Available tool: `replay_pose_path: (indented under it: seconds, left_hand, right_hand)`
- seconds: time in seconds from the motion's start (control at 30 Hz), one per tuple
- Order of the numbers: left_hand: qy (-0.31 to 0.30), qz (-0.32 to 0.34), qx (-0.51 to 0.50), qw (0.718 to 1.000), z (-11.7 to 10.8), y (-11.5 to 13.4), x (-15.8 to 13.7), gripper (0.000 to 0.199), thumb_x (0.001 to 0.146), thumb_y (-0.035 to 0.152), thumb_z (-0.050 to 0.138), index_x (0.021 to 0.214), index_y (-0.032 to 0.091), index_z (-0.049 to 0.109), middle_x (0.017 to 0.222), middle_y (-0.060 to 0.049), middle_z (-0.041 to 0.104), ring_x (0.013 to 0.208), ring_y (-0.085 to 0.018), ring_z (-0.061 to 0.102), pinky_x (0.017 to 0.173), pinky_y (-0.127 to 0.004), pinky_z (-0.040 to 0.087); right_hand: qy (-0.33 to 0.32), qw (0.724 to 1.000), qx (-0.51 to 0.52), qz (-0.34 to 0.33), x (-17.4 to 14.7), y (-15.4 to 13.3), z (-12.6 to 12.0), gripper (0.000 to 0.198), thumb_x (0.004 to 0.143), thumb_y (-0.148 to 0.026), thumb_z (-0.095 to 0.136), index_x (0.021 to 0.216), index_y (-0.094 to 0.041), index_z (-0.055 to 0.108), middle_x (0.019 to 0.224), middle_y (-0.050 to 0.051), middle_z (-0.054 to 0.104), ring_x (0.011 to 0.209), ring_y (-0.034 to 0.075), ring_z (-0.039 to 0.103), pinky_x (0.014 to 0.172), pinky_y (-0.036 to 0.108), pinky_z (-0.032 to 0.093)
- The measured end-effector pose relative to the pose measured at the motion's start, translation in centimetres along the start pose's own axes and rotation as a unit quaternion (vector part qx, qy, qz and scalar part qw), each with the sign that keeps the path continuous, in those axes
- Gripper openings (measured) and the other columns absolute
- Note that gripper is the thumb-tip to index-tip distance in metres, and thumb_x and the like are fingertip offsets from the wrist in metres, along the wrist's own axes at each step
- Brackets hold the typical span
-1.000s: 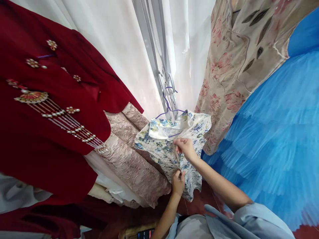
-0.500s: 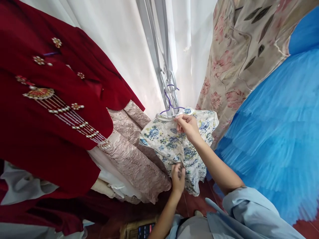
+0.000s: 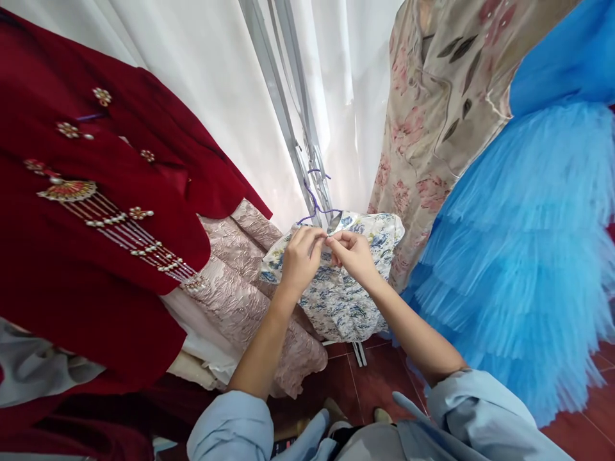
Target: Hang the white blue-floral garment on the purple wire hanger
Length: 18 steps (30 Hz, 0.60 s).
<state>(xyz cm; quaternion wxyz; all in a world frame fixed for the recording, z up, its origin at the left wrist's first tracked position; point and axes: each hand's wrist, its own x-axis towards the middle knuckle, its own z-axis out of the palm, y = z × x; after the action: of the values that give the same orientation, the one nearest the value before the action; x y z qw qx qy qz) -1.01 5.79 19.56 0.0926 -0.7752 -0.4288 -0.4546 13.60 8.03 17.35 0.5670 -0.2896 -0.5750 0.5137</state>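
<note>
A small white blouse (image 3: 355, 301) with blue floral print hangs on a purple hanger (image 3: 314, 202) in the middle of the view. At its neckline my left hand (image 3: 302, 256) pinches the collar edge with thumb and fingertips. Right beside it, my right hand (image 3: 353, 253) pinches the same front edge, so the fingertips of both hands nearly meet. Whatever small fastening may lie between the fingertips is hidden. Below the hands the blouse hangs loose.
A grey metal stand (image 3: 283, 83) rises behind the hanger, before a white curtain (image 3: 202, 70). On the left hang a dark red jacket (image 3: 158, 128) and a pink brocade garment (image 3: 250, 301). To the right are a beige floral dress (image 3: 408, 128) and a blue tulle dress (image 3: 519, 256). The floor (image 3: 336, 378) is red tile.
My left hand has risen from the lower front of the blouse to its neckline, meeting my right hand there. My right hand stays at the collar. The view has shifted slightly.
</note>
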Motion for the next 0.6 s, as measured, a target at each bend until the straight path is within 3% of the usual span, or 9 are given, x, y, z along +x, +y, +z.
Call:
replay_pose_path:
  seconds: [0.13, 0.3, 0.47, 0.6]
  left_hand:
    - [0.009, -0.025, 0.029, 0.999, 0.2, -0.4, -0.1, 0.015, 0.101, 0.025, 0.051, 0.098, 0.017, 0.064, 0.094, -0.007, 0.066, 0.09, -0.019, 0.063, 0.081, -0.031, 0.05]
    - [0.08, -0.037, 0.016, 0.996, 0.5, -0.1, 0.2, 0.017, 0.101, 0.025, 0.052, 0.092, 0.017, 0.064, 0.091, -0.007, 0.065, 0.087, -0.018, 0.063, 0.078, -0.027, 0.05]
    - [0.164, -0.051, -0.029, 0.985, 0.5, 0.3, 0.8, 0.018, 0.101, 0.025, 0.051, 0.093, 0.016, 0.063, 0.089, -0.006, 0.063, 0.082, -0.016, 0.06, 0.074, -0.025, 0.048]
    - [0.237, -0.11, -0.08, 0.962, -1.8, -1.4, 1.1, 0.021, 0.101, 0.033, 0.053, 0.095, 0.015, 0.063, 0.091, -0.006, 0.064, 0.085, -0.016, 0.061, 0.076, -0.026, 0.049]
  right_hand:
    - [-0.003, 1.0, -0.019, -0.006, 0.2, 0.6, 0.3, 0.029, 0.083, -0.044, 0.066, 0.076, -0.017, 0.06, 0.045, -0.004, 0.058, 0.038, 0.01, 0.047, 0.044, 0.02, 0.035]
    - [0.034, 0.998, -0.042, -0.012, 0.6, 3.1, 1.1, 0.029, 0.083, -0.044, 0.063, 0.07, -0.02, 0.053, 0.046, -0.006, 0.05, 0.041, 0.01, 0.044, 0.046, 0.021, 0.034]
    - [0.035, 0.992, -0.116, 0.026, -0.8, 9.4, 1.2, 0.023, 0.083, -0.04, 0.059, 0.07, -0.021, 0.055, 0.051, -0.004, 0.052, 0.047, 0.012, 0.046, 0.049, 0.022, 0.033]
    - [0.016, 0.968, -0.227, 0.103, -5.1, 16.1, 0.7, 0.029, 0.081, -0.033, 0.057, 0.057, -0.022, 0.044, 0.05, -0.001, 0.049, 0.05, 0.013, 0.047, 0.052, 0.025, 0.031]
